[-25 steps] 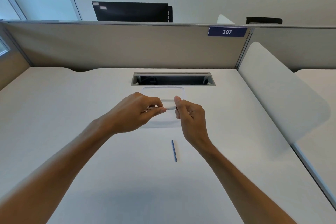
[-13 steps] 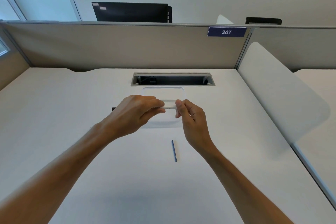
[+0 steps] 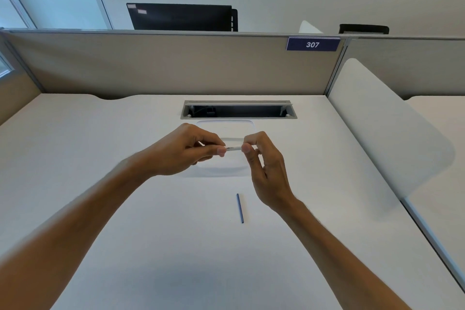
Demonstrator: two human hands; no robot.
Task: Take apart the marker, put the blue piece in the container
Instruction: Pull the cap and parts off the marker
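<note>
**Marker body held over the container, blue piece lying loose on the bench**

The dismantling looks partly done. A thin blue piece (image 3: pixel 239 208) lies by itself on the white bench (image 3: pixel 100 148), nearer the person than the hands and well apart from the container (image 3: pixel 224 125), a clear shallow tub standing just in front of the cable slot (image 3: pixel 238 109). So the step in hand seems to be the last of the taking apart, or a check of the emptied barrel; which of the two cannot be told.

The left hand (image 3: pixel 186 152) grips the white marker (image 3: pixel 232 148) with thumb and curled fingers (image 3: pixel 221 150) closed round its left end. The right hand (image 3: pixel 261 158) pinches the right end between thumb and forefinger, its other fingers loosely bent below. The marker lies roughly level between them, above the container (whether anything rests inside the tub is hard to say through the clear wall).

Both forearms reach forward from the lower corners and meet in the middle, wrists slightly raised off the bench.

Next, one hand must let go of the marker, come back toward the body, pinch the slim blue piece off the flat surface, and carry it forward into the container. It is thin and may roll under a careless touch.
</note>
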